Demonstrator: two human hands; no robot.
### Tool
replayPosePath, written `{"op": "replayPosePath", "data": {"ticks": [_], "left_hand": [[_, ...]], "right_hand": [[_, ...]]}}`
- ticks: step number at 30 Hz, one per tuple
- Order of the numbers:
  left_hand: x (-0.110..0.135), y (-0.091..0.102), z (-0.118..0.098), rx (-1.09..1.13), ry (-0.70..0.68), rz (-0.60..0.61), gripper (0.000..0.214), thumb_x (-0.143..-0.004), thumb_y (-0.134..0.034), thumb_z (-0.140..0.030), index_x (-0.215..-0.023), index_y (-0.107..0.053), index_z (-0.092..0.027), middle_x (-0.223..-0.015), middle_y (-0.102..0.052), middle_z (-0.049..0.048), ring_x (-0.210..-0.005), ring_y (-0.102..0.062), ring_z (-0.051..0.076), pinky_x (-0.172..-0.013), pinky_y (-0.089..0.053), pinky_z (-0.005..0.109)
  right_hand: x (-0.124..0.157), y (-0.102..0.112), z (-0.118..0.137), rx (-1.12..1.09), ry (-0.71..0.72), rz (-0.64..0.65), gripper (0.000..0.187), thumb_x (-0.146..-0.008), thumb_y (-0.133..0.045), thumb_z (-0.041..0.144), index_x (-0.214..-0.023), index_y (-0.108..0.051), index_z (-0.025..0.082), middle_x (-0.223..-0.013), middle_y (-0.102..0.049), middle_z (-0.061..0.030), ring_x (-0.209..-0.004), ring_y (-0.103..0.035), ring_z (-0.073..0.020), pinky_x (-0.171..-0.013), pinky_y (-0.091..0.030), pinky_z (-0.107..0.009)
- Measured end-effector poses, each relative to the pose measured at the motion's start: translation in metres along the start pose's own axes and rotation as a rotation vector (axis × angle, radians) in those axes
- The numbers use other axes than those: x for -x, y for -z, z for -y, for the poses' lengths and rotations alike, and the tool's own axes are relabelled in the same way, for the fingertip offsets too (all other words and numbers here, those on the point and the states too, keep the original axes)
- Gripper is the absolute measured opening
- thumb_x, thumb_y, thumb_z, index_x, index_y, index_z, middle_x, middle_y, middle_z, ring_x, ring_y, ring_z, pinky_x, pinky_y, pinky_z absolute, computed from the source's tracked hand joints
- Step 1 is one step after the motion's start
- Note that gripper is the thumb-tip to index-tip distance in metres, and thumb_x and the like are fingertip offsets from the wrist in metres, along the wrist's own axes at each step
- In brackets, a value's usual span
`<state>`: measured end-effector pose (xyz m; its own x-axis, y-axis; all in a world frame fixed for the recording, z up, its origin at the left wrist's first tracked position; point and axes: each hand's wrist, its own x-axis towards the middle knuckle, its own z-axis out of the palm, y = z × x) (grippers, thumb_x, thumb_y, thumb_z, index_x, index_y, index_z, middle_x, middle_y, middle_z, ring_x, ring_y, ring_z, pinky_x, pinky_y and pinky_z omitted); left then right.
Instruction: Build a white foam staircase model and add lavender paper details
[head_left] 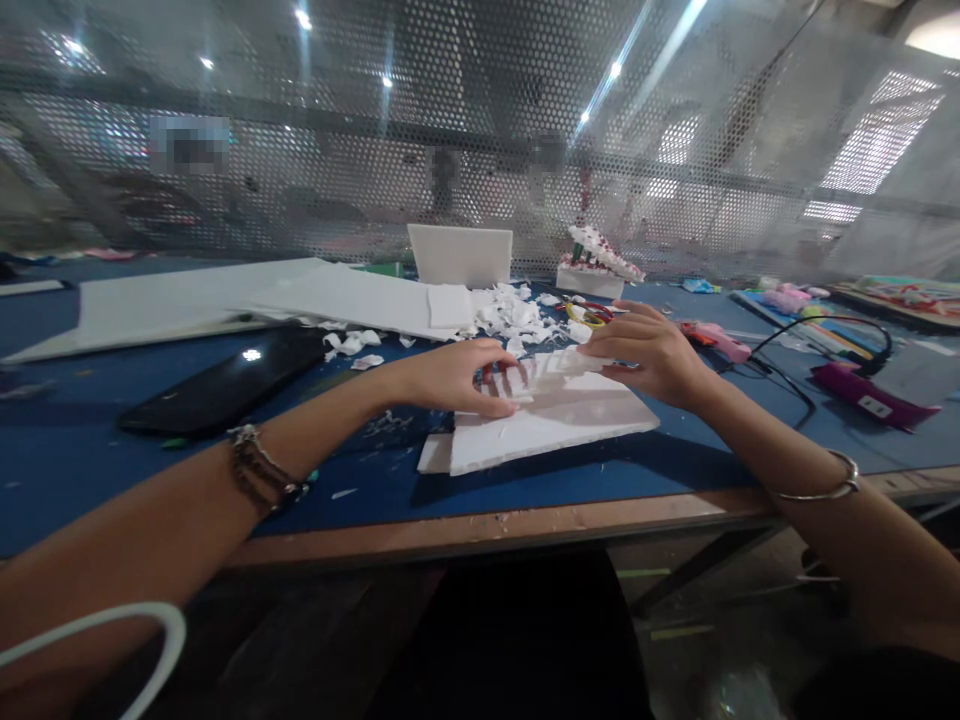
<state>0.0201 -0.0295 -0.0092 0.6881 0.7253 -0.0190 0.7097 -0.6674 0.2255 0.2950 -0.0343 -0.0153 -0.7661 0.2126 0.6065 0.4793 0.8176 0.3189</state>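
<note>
A small white piece with a row of step-like ridges (546, 374) lies over a white foam board (559, 430). My left hand (454, 376) curls around its left end, thumb in front and fingers behind. At the far right end, my right hand (651, 352) pinches the same piece, with its fingertips partly hidden. The foam board rests slightly tilted on the blue tabletop, and a narrow white strip (435, 455) pokes out from beneath its left edge. White scraps (514, 315) are heaped just beyond both hands.
Large white foam sheets (337, 292) and a black phone (225, 385) lie on the left. Behind stand an upright white panel (461, 256) and a decorated white model (596, 258). At right are a pink tool (720, 340), a black cable (832, 318) and a purple object (870, 395).
</note>
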Motion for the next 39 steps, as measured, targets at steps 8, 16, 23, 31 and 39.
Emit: {"op": "replayPosePath", "data": {"ticks": [8, 16, 23, 31, 39], "left_hand": [[-0.001, -0.005, 0.002, 0.002, -0.016, -0.039, 0.071, -0.070, -0.052, -0.060, -0.122, -0.049, -0.012, -0.109, -0.052, 0.0120, -0.086, -0.054, 0.021, -0.073, -0.042, 0.026], [-0.001, -0.007, 0.003, 0.006, -0.004, -0.056, 0.073, -0.068, -0.052, -0.060, -0.123, -0.048, -0.012, -0.110, -0.053, 0.0127, -0.085, -0.055, 0.022, -0.071, -0.043, 0.026], [0.000, -0.007, 0.004, 0.010, 0.005, -0.045, 0.074, -0.069, -0.050, -0.061, -0.125, -0.046, -0.013, -0.112, -0.052, 0.0123, -0.088, -0.055, 0.022, -0.072, -0.043, 0.026], [0.000, -0.010, -0.010, -0.070, 0.047, -0.069, 0.076, -0.069, -0.046, -0.067, -0.124, -0.046, -0.015, -0.112, -0.052, 0.0123, -0.095, -0.052, 0.025, -0.078, -0.041, 0.030], [-0.001, -0.011, -0.009, -0.220, 0.098, -0.203, 0.081, -0.069, -0.041, -0.070, -0.123, -0.047, -0.009, -0.115, -0.051, 0.0163, -0.099, -0.050, 0.030, -0.081, -0.040, 0.035]], "right_hand": [[0.000, -0.002, 0.000, 0.032, 0.032, -0.035, 0.018, -0.085, -0.052, 0.024, -0.098, -0.063, 0.020, -0.093, -0.068, -0.0026, -0.088, -0.061, -0.0141, -0.100, -0.035, -0.039], [0.001, -0.002, 0.001, 0.080, -0.024, 0.005, 0.025, -0.085, -0.051, 0.026, -0.108, -0.058, 0.021, -0.103, -0.066, -0.0046, -0.095, -0.060, -0.0157, -0.101, -0.034, -0.040], [0.001, -0.001, 0.001, 0.067, 0.026, -0.016, 0.014, -0.084, -0.051, 0.021, -0.094, -0.061, 0.021, -0.093, -0.067, -0.0026, -0.088, -0.060, -0.0150, -0.101, -0.033, -0.041], [0.000, 0.000, 0.001, 0.138, 0.075, -0.014, 0.012, -0.085, -0.050, 0.019, -0.093, -0.058, 0.021, -0.093, -0.067, -0.0014, -0.086, -0.060, -0.0137, -0.102, -0.032, -0.039], [0.000, -0.002, -0.002, -0.008, -0.096, 0.110, 0.041, -0.080, -0.057, 0.033, -0.118, -0.049, 0.018, -0.117, -0.057, -0.0103, -0.113, -0.050, -0.0224, -0.100, -0.034, -0.043]]}}
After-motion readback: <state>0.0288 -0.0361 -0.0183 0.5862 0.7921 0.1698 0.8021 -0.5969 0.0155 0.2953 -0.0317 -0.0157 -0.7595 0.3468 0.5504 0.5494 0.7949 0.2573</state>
